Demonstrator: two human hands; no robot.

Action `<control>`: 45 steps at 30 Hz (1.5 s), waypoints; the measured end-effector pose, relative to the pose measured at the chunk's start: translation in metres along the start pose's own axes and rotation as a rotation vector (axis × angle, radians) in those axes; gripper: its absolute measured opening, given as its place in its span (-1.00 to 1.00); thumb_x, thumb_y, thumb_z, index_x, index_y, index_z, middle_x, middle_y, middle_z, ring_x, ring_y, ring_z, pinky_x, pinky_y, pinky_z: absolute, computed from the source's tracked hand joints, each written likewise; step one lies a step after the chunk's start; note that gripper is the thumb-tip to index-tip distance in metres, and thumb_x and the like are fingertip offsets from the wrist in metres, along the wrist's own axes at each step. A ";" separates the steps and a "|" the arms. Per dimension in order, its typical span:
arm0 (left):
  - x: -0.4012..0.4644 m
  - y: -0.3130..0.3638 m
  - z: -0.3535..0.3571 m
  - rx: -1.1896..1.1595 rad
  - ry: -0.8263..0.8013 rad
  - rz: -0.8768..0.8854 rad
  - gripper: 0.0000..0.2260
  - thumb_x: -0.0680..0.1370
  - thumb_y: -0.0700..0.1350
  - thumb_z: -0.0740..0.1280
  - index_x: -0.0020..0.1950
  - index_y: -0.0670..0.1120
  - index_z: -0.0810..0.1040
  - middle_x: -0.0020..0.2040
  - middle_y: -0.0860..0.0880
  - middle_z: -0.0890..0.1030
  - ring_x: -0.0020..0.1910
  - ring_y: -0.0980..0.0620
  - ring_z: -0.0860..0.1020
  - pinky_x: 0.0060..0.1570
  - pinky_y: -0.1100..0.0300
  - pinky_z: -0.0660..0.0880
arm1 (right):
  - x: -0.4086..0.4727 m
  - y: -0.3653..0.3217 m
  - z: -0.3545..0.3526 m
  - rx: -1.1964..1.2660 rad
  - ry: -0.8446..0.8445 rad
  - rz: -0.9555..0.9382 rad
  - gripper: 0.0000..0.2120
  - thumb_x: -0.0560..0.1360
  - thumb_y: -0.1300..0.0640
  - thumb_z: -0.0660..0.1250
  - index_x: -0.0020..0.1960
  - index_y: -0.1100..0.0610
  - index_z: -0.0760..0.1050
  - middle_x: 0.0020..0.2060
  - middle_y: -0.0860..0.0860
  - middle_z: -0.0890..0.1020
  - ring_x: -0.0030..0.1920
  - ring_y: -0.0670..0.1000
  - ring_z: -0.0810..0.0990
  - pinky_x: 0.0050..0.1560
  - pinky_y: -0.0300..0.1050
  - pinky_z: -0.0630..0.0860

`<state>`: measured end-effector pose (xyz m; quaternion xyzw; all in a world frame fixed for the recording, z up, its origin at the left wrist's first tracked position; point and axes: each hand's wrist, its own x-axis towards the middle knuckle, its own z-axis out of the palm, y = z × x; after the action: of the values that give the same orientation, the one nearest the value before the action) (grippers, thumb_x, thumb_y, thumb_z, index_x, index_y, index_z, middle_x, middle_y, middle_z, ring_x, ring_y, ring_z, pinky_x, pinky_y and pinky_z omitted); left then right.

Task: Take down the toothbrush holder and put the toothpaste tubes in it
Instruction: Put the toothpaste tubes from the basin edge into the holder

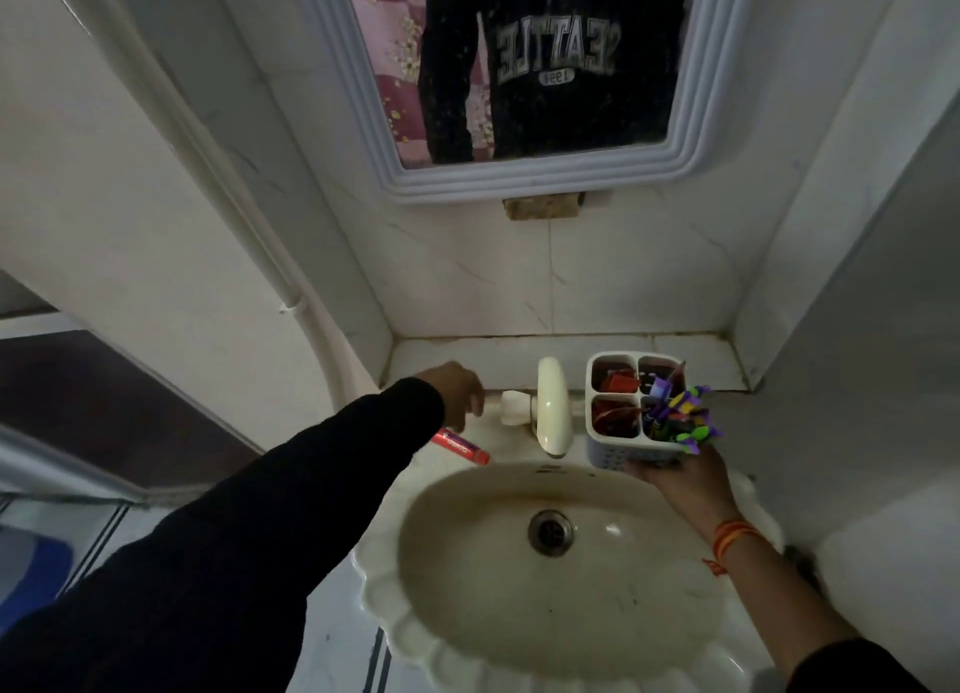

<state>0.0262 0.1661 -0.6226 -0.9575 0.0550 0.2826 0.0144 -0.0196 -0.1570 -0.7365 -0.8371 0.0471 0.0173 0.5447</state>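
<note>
My right hand (680, 477) holds a white four-compartment toothbrush holder (613, 453) from below, above the sink's back right rim. Red tubes fill three compartments, and colourful toothbrushes (680, 414) stick out of the front right one. A red toothpaste tube (462, 445) lies on the sink's back left rim. My left hand (460, 391) hovers just above and behind that tube, fingers loosely spread and pointing down, holding nothing.
A cream tap (550, 406) with a side handle (515, 406) stands between my hands at the back of the scalloped sink (519, 656). A tiled ledge (467, 354) runs behind it. A white-framed mirror (530, 178) hangs above. Walls close in on both sides.
</note>
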 end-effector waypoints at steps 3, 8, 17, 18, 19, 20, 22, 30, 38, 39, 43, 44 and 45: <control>0.007 -0.012 0.029 0.203 -0.099 -0.045 -0.63 0.45 -0.22 0.50 0.25 -0.04 0.65 0.22 -0.04 0.64 0.12 -0.07 0.62 -0.02 0.15 0.53 | 0.001 0.004 0.001 0.023 -0.009 0.017 -0.38 0.17 0.21 0.65 0.19 0.10 0.57 0.11 0.07 0.67 0.16 0.07 0.60 0.20 0.08 0.53; 0.004 -0.017 0.044 0.382 0.042 -0.030 -0.81 0.56 -0.10 0.33 0.17 0.02 0.59 0.16 -0.03 0.63 0.19 -0.10 0.56 0.05 0.02 0.46 | 0.000 -0.002 0.000 0.004 -0.013 -0.035 -0.44 0.20 0.23 0.64 0.17 0.11 0.58 0.08 0.05 0.66 0.13 0.00 0.57 0.15 -0.06 0.46; -0.021 -0.012 -0.011 -0.100 0.123 -0.079 -0.72 0.33 -0.05 0.61 0.01 0.08 0.71 0.02 0.06 0.68 -0.05 0.04 0.64 -0.03 0.15 0.60 | -0.003 -0.008 -0.004 -0.027 -0.017 -0.053 -0.46 0.20 0.25 0.63 0.15 0.13 0.59 0.02 0.04 0.65 0.07 -0.03 0.56 0.09 -0.11 0.44; -0.029 -0.011 -0.020 -0.159 0.164 -0.078 -0.72 0.30 -0.02 0.63 -0.03 0.07 0.72 -0.03 0.08 0.70 -0.06 0.07 0.65 0.00 0.16 0.61 | -0.003 -0.008 -0.003 -0.024 -0.018 -0.045 -0.46 0.20 0.25 0.63 0.14 0.12 0.59 0.01 0.03 0.65 0.06 -0.03 0.56 0.08 -0.11 0.44; -0.036 -0.009 -0.030 -0.201 0.215 -0.071 -0.74 0.30 -0.03 0.62 -0.03 0.06 0.73 -0.05 0.10 0.72 -0.07 0.09 0.66 0.01 0.18 0.62 | -0.003 -0.008 -0.004 -0.018 -0.021 -0.042 -0.46 0.20 0.25 0.63 0.14 0.10 0.59 0.01 0.02 0.66 0.06 -0.02 0.56 0.08 -0.10 0.45; -0.043 -0.007 -0.040 -0.224 0.280 -0.060 -0.76 0.35 -0.07 0.59 -0.01 0.06 0.74 -0.05 0.08 0.73 -0.05 0.08 0.67 0.04 0.19 0.61 | -0.003 -0.008 -0.004 -0.014 -0.021 -0.035 -0.46 0.19 0.24 0.63 0.14 0.08 0.59 0.00 0.02 0.66 0.05 -0.01 0.57 0.07 -0.09 0.46; -0.060 0.001 -0.061 -0.243 0.445 -0.025 -0.78 0.44 -0.16 0.50 0.08 0.00 0.74 -0.01 0.01 0.74 0.00 0.02 0.69 0.09 0.19 0.58 | -0.004 -0.009 -0.004 -0.006 -0.022 -0.041 -0.46 0.19 0.26 0.63 0.13 0.08 0.58 -0.02 0.00 0.65 0.05 -0.01 0.57 0.05 -0.09 0.47; -0.109 0.081 -0.132 -0.405 0.749 0.237 -0.80 0.52 -0.07 0.49 0.14 -0.01 0.71 -0.07 0.09 0.68 -0.11 0.18 0.58 -0.01 0.38 0.45 | -0.005 -0.008 -0.006 -0.039 -0.026 -0.057 -0.47 0.21 0.22 0.63 0.14 0.14 0.58 -0.02 -0.03 0.64 0.08 -0.06 0.58 0.04 -0.19 0.46; -0.064 0.152 -0.107 -0.215 0.346 0.296 -0.79 0.56 -0.10 0.40 0.17 -0.08 0.71 0.05 -0.07 0.72 0.03 -0.03 0.67 0.06 0.15 0.59 | -0.004 -0.007 -0.005 0.009 -0.042 -0.002 -0.39 0.17 0.22 0.65 0.19 0.14 0.57 0.06 0.02 0.66 0.11 -0.03 0.59 0.10 -0.15 0.48; -0.060 0.157 -0.104 -0.189 0.311 0.287 -0.79 0.56 -0.10 0.41 0.15 -0.09 0.72 0.02 -0.08 0.72 0.00 -0.04 0.68 0.03 0.14 0.60 | -0.004 -0.007 -0.005 0.011 -0.041 -0.004 -0.37 0.16 0.20 0.65 0.20 0.13 0.57 0.07 0.02 0.66 0.12 -0.03 0.59 0.11 -0.14 0.49; -0.053 0.169 -0.095 -0.074 0.298 0.227 -0.83 0.50 -0.13 0.48 0.07 -0.12 0.73 -0.04 -0.13 0.69 -0.07 -0.11 0.67 -0.05 0.05 0.65 | -0.004 -0.007 -0.005 -0.004 -0.026 -0.015 -0.36 0.14 0.17 0.65 0.20 0.12 0.57 0.08 0.03 0.67 0.13 -0.01 0.60 0.16 -0.12 0.49; -0.051 0.171 -0.092 -0.057 0.290 0.217 -0.83 0.49 -0.14 0.47 0.07 -0.13 0.73 -0.03 -0.14 0.69 -0.08 -0.12 0.67 -0.04 0.04 0.65 | -0.004 -0.007 -0.005 0.006 -0.023 -0.004 -0.36 0.14 0.18 0.65 0.20 0.13 0.57 0.06 0.02 0.67 0.12 -0.01 0.60 0.14 -0.14 0.48; -0.048 0.172 -0.089 -0.049 0.276 0.211 -0.83 0.49 -0.15 0.47 0.07 -0.13 0.72 -0.02 -0.15 0.68 -0.09 -0.13 0.67 -0.03 0.02 0.66 | -0.004 -0.007 -0.005 0.023 -0.022 0.012 -0.35 0.14 0.19 0.66 0.21 0.14 0.56 0.04 0.00 0.66 0.11 -0.01 0.60 0.12 -0.17 0.47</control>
<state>0.0149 -0.0054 -0.5211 -0.9762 0.1499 0.1496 -0.0463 -0.0228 -0.1584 -0.7276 -0.8302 0.0464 0.0294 0.5547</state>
